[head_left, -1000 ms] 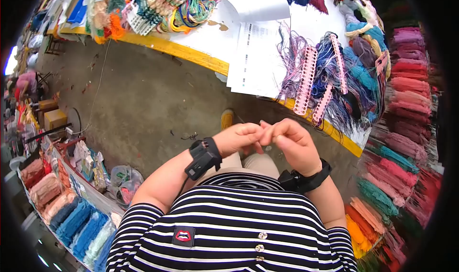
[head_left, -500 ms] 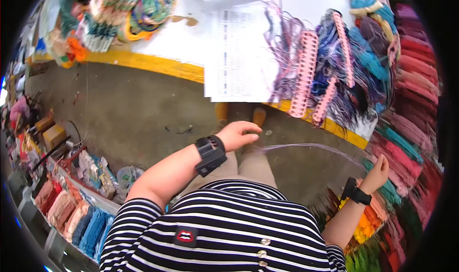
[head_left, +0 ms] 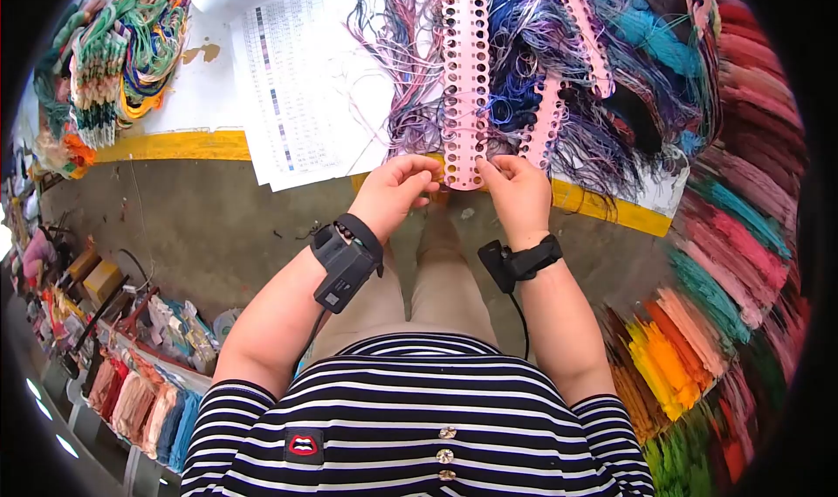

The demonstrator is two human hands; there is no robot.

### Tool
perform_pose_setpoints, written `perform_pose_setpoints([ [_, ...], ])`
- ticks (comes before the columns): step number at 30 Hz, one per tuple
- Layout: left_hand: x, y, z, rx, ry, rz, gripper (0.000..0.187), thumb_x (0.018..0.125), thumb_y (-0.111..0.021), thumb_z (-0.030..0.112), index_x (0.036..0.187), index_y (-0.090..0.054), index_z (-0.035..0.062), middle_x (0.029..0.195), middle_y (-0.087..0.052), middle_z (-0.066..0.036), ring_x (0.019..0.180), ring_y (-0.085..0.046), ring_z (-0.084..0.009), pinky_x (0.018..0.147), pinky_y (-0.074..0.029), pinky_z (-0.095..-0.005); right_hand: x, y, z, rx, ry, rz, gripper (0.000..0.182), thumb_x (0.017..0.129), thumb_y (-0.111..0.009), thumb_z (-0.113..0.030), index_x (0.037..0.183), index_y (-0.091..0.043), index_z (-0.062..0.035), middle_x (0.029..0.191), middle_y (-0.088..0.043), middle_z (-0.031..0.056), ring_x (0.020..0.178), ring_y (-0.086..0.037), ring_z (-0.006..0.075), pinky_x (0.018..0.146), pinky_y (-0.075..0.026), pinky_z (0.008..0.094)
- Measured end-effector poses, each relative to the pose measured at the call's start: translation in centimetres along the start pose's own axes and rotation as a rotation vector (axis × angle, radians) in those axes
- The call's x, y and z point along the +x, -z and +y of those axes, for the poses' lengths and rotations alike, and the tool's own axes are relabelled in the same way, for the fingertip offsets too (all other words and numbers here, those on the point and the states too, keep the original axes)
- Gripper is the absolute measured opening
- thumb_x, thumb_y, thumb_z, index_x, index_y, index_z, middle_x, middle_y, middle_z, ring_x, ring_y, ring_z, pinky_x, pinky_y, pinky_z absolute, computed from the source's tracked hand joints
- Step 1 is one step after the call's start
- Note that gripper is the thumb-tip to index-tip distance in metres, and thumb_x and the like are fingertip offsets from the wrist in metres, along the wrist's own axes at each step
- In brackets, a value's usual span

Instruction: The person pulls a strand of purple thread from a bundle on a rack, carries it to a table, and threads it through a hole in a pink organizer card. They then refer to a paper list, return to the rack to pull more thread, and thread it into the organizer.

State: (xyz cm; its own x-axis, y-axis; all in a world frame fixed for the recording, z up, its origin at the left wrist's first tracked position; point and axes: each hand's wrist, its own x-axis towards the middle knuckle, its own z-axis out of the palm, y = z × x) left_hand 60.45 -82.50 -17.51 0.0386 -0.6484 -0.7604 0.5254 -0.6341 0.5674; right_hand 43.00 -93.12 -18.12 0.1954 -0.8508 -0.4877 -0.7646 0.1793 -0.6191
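Observation:
A long pink card with holes along both sides lies upright in view at the table's front edge, with purple and grey threads beside it. My left hand is just left of the card's lower end, its fingers curled and partly apart, nothing visible in them. On the card's other side my right hand pinches at the lower right edge, thumb and forefinger together; what they hold is too small to tell. A second pink card lies to the right among dark blue threads.
Printed sheets hang over the yellow table edge. Green and orange skeins lie at the back left. Rows of coloured yarn line the right side, and more skeins hang at the lower left.
Both hands have moved up to the long pink card, the right one coming in from the far right. The long strand stretched toward the right is no longer seen. The table appears closer.

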Motion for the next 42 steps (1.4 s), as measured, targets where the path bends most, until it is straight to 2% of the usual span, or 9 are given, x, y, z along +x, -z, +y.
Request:
perform_pose_setpoints([
  [16,0.2,-2.4,-0.6,-0.089,-0.138,0.161,0.030,0.087,-0.062,0.004,0.116,-0.053,0.0009,0.099,-0.064,-0.006,0.086,-0.060,-0.0086,0.073,-0.048,-0.0219,0.3,2.5,-1.3,0.650,-0.275,-0.406,0.018,0.083,-0.069,-0.013,0.090,-0.069,0.0038,0.078,-0.067,0.0034,0.069,-0.058,0.0065,0.063,-0.045,0.0216],
  [22,0.5,-2.7,-1.3,-0.016,-0.192,0.197,0.035,0.085,-0.066,0.004,0.116,-0.051,0.0005,0.090,-0.064,-0.005,0.076,-0.060,-0.0073,0.068,-0.049,-0.0214,-0.4,2.8,0.3,0.303,-0.005,-0.197,0.019,0.086,-0.066,-0.012,0.097,-0.069,0.0034,0.080,-0.068,0.0027,0.070,-0.059,0.0063,0.064,-0.046,0.0209],
  [25,0.0,-2.7,-1.0,0.005,-0.133,0.198,0.035,0.086,-0.065,0.007,0.118,-0.050,0.0028,0.089,-0.065,-0.002,0.075,-0.059,-0.0066,0.065,-0.047,-0.0202,-2.6,3.5,-1.9,0.403,0.088,-0.229,0.020,0.085,-0.067,-0.013,0.098,-0.069,0.0028,0.080,-0.068,0.0024,0.069,-0.058,0.0056,0.061,-0.045,0.0212],
  [29,-0.7,-2.1,-0.7,0.002,-0.069,0.129,0.039,0.089,-0.060,0.010,0.125,-0.046,0.0041,0.094,-0.065,-0.001,0.080,-0.058,-0.0064,0.062,-0.044,-0.0191,-2.1,2.6,-1.0,0.261,-0.049,-0.224,0.022,0.086,-0.066,-0.014,0.096,-0.068,0.0062,0.078,-0.067,0.0032,0.068,-0.056,0.0048,0.060,-0.045,0.0214],
  [30,-0.9,-2.0,-0.5,-0.020,-0.065,0.099,0.041,0.090,-0.059,0.010,0.128,-0.044,0.0038,0.095,-0.065,-0.002,0.082,-0.058,-0.0065,0.061,-0.044,-0.0189,-1.8,2.9,-1.9,0.259,-0.107,-0.364,0.021,0.087,-0.066,-0.013,0.094,-0.068,0.0061,0.077,-0.066,0.0023,0.069,-0.056,0.0048,0.063,-0.044,0.0207],
  [34,-1.7,-1.7,0.1,-0.146,0.003,-0.110,0.058,0.085,-0.059,0.007,0.139,-0.036,0.0042,0.101,-0.064,-0.004,0.092,-0.058,-0.0100,0.075,-0.045,-0.0227,-2.3,2.8,-2.4,0.627,-0.249,-0.507,0.014,0.084,-0.070,-0.019,0.081,-0.068,-0.0058,0.061,-0.053,-0.0090,0.049,-0.033,-0.0002,0.046,-0.021,0.0190],
  [37,-1.6,-0.5,-0.5,0.053,-0.135,-0.238,0.070,0.079,-0.062,0.004,0.143,-0.032,0.0048,0.105,-0.064,-0.005,0.098,-0.059,-0.0139,0.090,-0.042,-0.0281,-1.8,3.9,-2.6,0.582,-0.238,-0.545,0.013,0.085,-0.067,-0.011,0.088,-0.069,0.0012,0.078,-0.066,0.0007,0.069,-0.056,0.0055,0.065,-0.043,0.0202],
  [39,-2.2,0.4,0.0,0.434,-0.340,-0.168,0.075,0.076,-0.064,0.004,0.143,-0.033,0.0062,0.106,-0.065,-0.005,0.101,-0.059,-0.0172,0.099,-0.039,-0.0314,-1.8,4.3,-2.8,0.669,-0.290,-0.568,0.012,0.085,-0.067,-0.011,0.087,-0.069,-0.0002,0.077,-0.065,-0.0004,0.066,-0.053,0.0043,0.061,-0.040,0.0195],
  [42,-2.0,0.2,0.0,0.273,-0.367,-0.169,0.079,0.071,-0.065,0.001,0.143,-0.034,0.0035,0.115,-0.061,-0.008,0.104,-0.059,-0.0166,0.102,-0.037,-0.0323,-1.7,4.5,-2.4,0.716,-0.342,-0.625,0.010,0.084,-0.068,-0.012,0.085,-0.068,-0.0021,0.075,-0.063,-0.0019,0.060,-0.047,0.0021,0.055,-0.034,0.0182],
])
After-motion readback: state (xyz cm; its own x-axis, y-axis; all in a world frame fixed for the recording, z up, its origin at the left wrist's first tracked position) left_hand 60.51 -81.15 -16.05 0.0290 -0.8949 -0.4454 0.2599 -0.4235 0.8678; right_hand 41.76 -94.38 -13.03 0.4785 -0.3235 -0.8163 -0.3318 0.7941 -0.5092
